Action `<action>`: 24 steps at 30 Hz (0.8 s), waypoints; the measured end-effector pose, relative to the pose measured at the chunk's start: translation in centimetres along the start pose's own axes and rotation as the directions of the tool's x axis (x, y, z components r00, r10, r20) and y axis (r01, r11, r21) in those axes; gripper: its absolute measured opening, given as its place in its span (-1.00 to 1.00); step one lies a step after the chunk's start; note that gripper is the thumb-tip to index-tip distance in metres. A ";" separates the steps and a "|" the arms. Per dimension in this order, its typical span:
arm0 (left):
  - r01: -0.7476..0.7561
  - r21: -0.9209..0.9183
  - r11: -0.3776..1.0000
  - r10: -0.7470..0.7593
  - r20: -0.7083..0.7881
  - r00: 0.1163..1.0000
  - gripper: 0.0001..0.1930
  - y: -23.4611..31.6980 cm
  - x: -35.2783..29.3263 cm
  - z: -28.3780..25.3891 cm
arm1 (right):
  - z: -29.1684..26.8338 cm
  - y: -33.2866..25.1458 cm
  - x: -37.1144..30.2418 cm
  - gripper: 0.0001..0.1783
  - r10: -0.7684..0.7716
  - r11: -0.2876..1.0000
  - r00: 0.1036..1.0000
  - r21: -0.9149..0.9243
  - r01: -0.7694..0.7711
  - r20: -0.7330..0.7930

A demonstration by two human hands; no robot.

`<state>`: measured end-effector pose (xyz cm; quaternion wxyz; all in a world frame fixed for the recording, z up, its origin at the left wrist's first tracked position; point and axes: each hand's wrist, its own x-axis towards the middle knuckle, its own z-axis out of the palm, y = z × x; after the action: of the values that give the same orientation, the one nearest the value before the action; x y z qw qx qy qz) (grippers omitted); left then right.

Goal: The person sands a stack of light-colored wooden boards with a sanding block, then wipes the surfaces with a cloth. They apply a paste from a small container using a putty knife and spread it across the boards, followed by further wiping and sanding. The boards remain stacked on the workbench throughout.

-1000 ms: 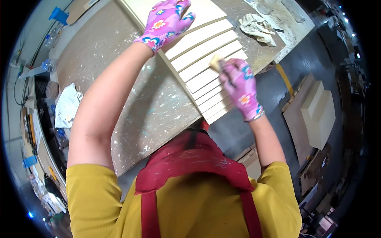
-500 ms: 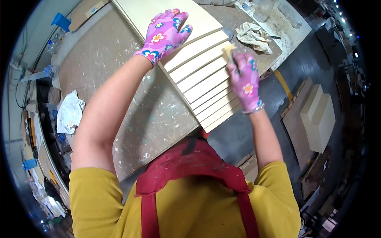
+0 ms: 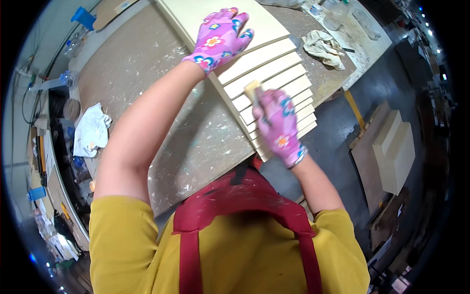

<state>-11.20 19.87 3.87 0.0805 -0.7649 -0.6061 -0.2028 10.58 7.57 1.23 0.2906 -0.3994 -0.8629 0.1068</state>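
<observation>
A stack of flat cream-coloured boards lies fanned out in steps, so that a strip of each lower board shows. My left hand, in a pink flowered glove, rests flat on the wide top board with its fingers apart. In the same kind of glove, my right hand is closed round a small tan block, apparently a sanding block. It is over the exposed strips in the middle of the fan, and the fingers cover part of the block.
The boards lie on a paint-flecked worktable. A crumpled cloth sits beyond them, near a clear container. White cloth lies at the left edge. On the floor at right, pale blocks stand on a board.
My right hand with the sanding block has moved left and nearer across the strips, away from their right ends. My left hand stays on the top board. The whole view has shifted slightly.
</observation>
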 end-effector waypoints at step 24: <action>-0.154 -0.111 0.982 0.164 0.084 0.983 -0.47 -2.8 0.4 -1.2 | -1.4 -0.8 5.4 -0.39 -0.136 0.989 0.980 -0.041 0.143 0.147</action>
<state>-14.07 20.49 4.74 0.0283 -0.8226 -0.5348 -0.1912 8.13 11.02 5.01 0.2242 -0.3365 -0.9100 0.0922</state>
